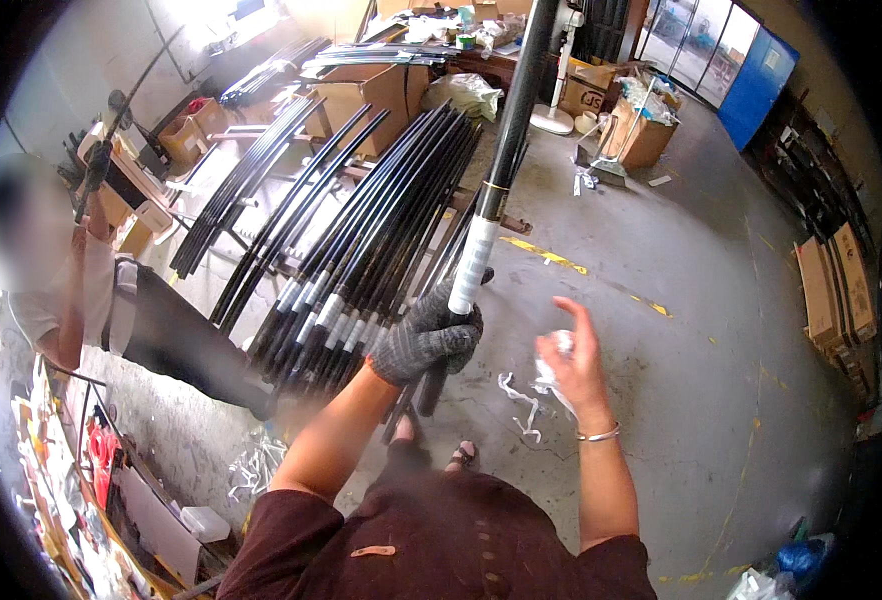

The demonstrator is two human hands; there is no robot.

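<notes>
Black pole (pixel 502 165): glossy, tilted; white wrap (pixel 474 260) at gloved left hand (pixel 427 335).

Pole (pixel 501 165): long, round, glossy black; slanted, leaning to the right as it rises and running out past the top edge of the view.
Ring (pixel 496 186): thin, yellowish, around the pole just above the wrap.
Wrap (pixel 474 262): white, around the pole, with faint crosswise lines; its lower edge meets the left hand (pixel 426 335), whose fingers close around the pole.
Lower end (pixel 431 393): dark, sticking out below that hand, in line with the wrapped part.
Strip (pixel 561 343): white, thin, bunched at the fingers of the right hand (pixel 579 372), a loose length trailing below them.
</notes>
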